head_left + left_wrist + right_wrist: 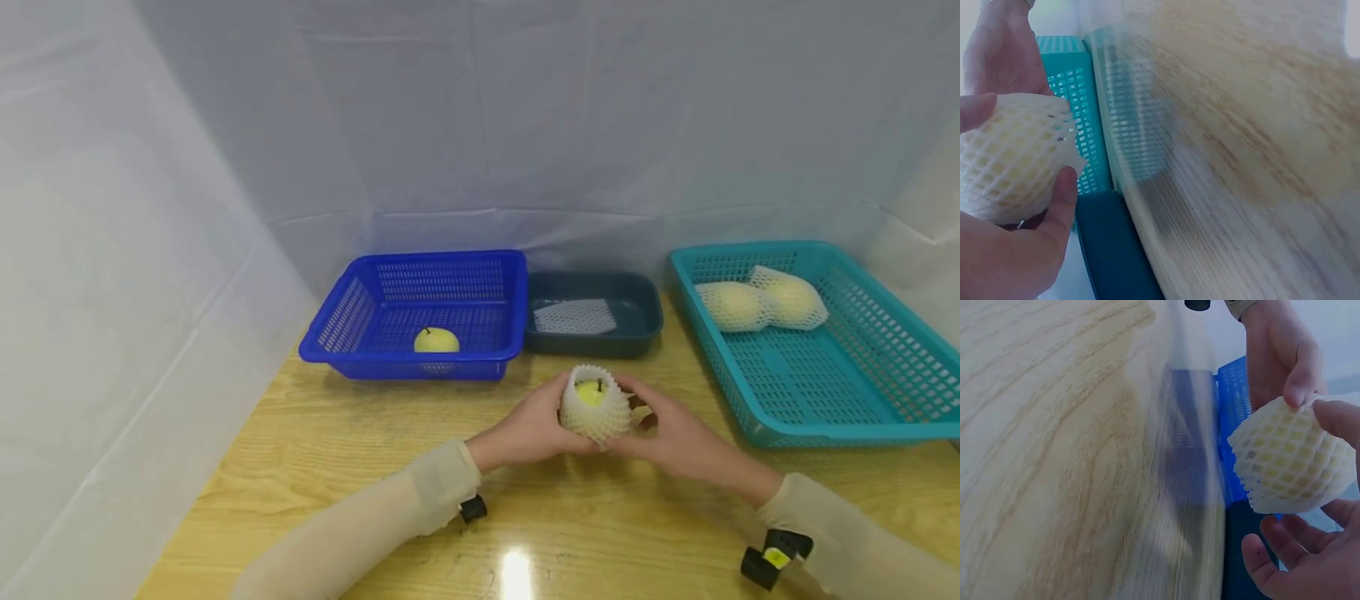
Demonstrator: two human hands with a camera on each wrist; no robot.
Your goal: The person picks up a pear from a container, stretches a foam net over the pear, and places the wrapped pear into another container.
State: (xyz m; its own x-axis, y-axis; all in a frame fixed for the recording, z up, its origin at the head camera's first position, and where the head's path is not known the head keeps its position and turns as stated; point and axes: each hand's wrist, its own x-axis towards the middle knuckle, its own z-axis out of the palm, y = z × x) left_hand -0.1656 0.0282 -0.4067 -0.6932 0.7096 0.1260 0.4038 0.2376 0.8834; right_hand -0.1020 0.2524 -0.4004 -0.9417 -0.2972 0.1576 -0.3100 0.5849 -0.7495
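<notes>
A yellow-green pear [591, 393] with a dark stem sits upright in a white foam net sleeve [600, 419], its top showing through the sleeve's open end. My left hand [528, 423] grips the sleeved pear from the left, thumb and fingers curled round it. From the other side my right hand [678, 437] holds it, the thumb pressing the net near the bottom. In the right wrist view, some right fingers [1263, 556] curl a little away from the net [1297, 456]. Both hands hold the pear above the wooden table [360, 467].
A blue basket [416, 357] at the back left holds a bare pear [438, 340]. Beside it, a dark tray [592, 344] contains a flat foam net [573, 317]. The teal basket [817, 375] on the right holds two net-wrapped pears [791, 302]. White sheeting [487, 108] hangs behind.
</notes>
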